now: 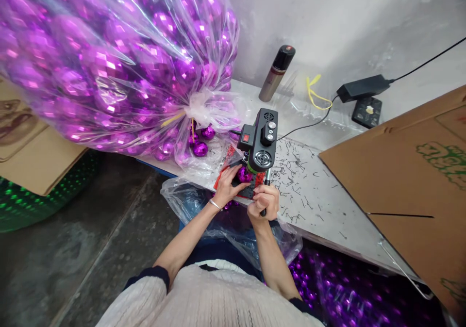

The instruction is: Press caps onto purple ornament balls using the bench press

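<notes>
A small black machine with a red switch stands at the near edge of a white table. Under its head sits a purple faceted ball. My left hand is closed on that ball and holds it in place under the machine. My right hand is a fist wrapped round the machine's thin lever. A red pad lies beneath the machine.
A huge clear bag of purple balls fills the upper left. Loose balls lie by its knot. A spray can, a power adapter, cardboard, metal bits and another bag are around.
</notes>
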